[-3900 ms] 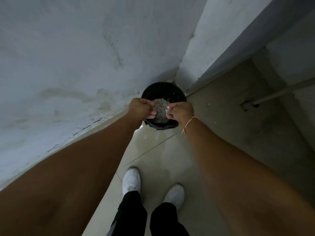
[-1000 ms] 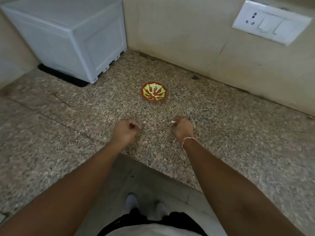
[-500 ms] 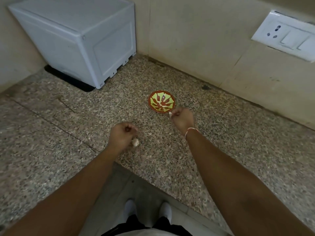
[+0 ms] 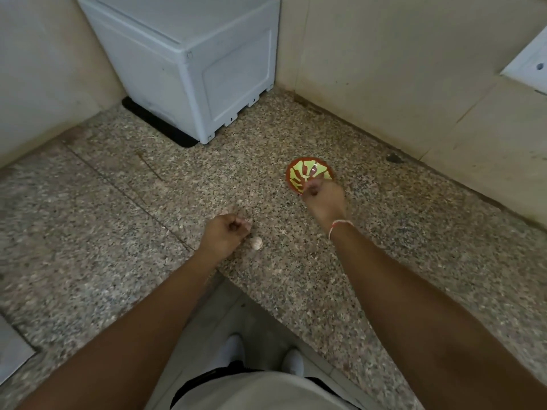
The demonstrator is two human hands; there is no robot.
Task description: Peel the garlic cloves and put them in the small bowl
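One garlic clove (image 4: 256, 242) on bench (image 4: 118, 208), just right of my clenched left hand (image 4: 226, 232). My right hand (image 4: 324, 199), fingers curled at near rim of small bowl (image 4: 299, 173); contents hidden. Drop low over centre, avoid tipping bowl.

Speckled stone desk (image 4: 384, 232), polished, with a faint sheen. Small bowl (image 4: 296, 173) on it: glossy glazed surface, red and yellow-green. Left of the bowl, a white box (image 4: 189, 54) of smooth matt plastic; behind, matt beige wall tiles (image 4: 384, 69).
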